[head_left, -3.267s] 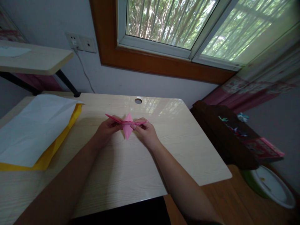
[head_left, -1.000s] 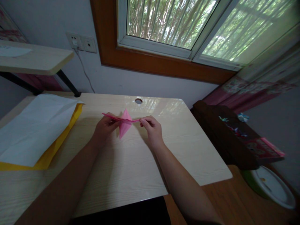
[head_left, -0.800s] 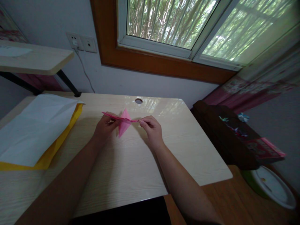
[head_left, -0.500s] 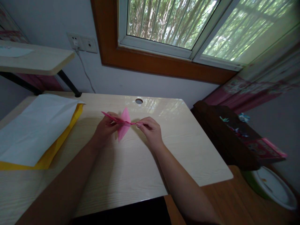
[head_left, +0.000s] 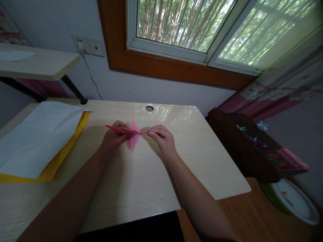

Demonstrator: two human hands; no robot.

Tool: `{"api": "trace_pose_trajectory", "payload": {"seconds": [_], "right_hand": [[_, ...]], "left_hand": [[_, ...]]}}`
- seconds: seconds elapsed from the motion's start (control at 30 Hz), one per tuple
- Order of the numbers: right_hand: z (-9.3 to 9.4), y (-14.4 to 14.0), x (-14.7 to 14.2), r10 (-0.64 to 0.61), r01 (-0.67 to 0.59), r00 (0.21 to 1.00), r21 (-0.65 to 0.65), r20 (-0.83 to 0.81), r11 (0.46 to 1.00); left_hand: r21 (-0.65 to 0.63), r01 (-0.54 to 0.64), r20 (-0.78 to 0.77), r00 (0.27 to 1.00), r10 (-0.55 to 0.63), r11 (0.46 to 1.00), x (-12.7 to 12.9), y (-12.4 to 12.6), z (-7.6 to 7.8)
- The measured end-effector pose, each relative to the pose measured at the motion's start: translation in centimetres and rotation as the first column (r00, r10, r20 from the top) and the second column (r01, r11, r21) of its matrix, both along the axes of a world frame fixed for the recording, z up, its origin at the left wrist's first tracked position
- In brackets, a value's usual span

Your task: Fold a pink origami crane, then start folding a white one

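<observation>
Folded pink paper figure (head_left: 132, 134) held just above the pale wooden desk (head_left: 141, 174), in front of its round cable hole (head_left: 149, 108). Long axis runs left-right. Left hand (head_left: 114, 136) pinches the left arm and body; right hand (head_left: 163, 139) pinches the thin right tip. Both equally near.

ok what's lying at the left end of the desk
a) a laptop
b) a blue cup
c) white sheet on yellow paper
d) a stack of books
c: a white sheet lies over yellow paper at the desk's left end.
</observation>
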State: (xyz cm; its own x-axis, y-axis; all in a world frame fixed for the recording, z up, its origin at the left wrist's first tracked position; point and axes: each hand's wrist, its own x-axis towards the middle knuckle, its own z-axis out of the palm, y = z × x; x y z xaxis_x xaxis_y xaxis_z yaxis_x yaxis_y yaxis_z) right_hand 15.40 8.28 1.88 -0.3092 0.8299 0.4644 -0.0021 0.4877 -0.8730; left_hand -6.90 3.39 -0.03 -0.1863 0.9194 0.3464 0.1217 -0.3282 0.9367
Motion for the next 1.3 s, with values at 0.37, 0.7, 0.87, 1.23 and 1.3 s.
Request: {"api": "trace_pose_trajectory", "payload": {"seconds": [0.37, 0.7, 0.87, 1.23, 1.3], "right_hand": [[-0.9, 0.8, 0.3, -0.131, 0.116, 0.985, 0.125, 0.116, 0.985], [-1.5, 2.0, 0.9, -0.144, 0.111, 0.964, 0.152, 0.225, 0.982], [-1.4, 2.1, 1.2, -0.124, 0.051, 0.945, 0.242, 0.302, 0.969], [-1.4, 1.9, 1.3, -0.155, 0.035, 0.919, 0.316, 0.362, 0.948], [-1.4, 1.9, 1.2, -0.191, 0.066, 0.911, 0.328, 0.365, 0.942]], "left_hand": [[-0.051, -0.126, -0.060, 0.991, 0.122, 0.991, -0.2, 0.6, -0.9], [0.029, -0.053, -0.377, 0.924, 0.060, 0.998, -0.6, 0.7, -0.7], [0.092, -0.078, -0.355, 0.929, 0.106, 0.993, -0.5, 0.6, -0.6], [0.146, -0.108, -0.360, 0.920, 0.155, 0.983, -0.5, 0.5, -0.4], [0.189, -0.121, -0.378, 0.907, 0.186, 0.974, -0.5, 0.6, -0.4]]}}
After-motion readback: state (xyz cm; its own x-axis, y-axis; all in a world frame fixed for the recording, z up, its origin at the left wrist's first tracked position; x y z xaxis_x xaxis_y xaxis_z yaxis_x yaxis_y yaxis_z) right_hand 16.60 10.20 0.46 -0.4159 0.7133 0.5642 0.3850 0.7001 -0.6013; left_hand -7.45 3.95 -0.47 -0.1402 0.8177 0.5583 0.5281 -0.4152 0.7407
